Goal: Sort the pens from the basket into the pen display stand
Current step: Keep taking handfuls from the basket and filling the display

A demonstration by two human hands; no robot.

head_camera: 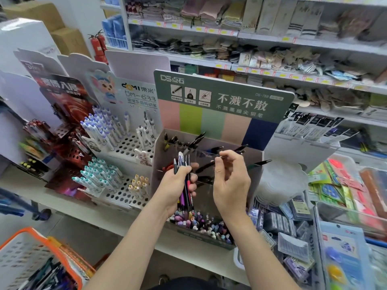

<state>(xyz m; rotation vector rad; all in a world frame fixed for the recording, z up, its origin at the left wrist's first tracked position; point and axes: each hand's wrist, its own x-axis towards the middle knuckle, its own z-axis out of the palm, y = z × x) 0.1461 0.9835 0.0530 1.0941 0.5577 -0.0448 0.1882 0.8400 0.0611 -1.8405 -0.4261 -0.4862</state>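
White racks [272, 40] of folded textiles fill the wall behind. Below them runs the shelf [83, 214] that carries everything I am working at. The stand [222, 95], with its green header and its pastel stripes, sits in the middle of the shelf, and its low front tray reaches the shelf's front edge. Just left of it, touching or nearly so, is a white stand [129, 143] with blue-capped and teal-capped pens in its holes. A red stand [69, 97] comes next, toward the shelf's left end. Packets of stationery [293, 222] crowd the shelf's right end.

The basket [23, 252], white with an orange rim, is below the shelf's front edge at my lower left. Loose pens [48, 275] lie in it.

My left hand [178, 185] is raised in front of the stand's left half. Its fingers are wrapped tightly round a bundle [181, 159] of pens held nearly upright, with tips above my fist and barrels below it. My right hand [230, 181] is just beside it, in front of the stand's middle. Thumb and forefinger pinch a black pen [205, 165] that slants up to the right, and the other fingers are loosely spread.

Dark pens [184, 141] lean in the stand's upper tier behind my hands. A green pen [259, 163] pokes out over its right wall. Coloured caps [201, 225] pack the front tray under my wrists.
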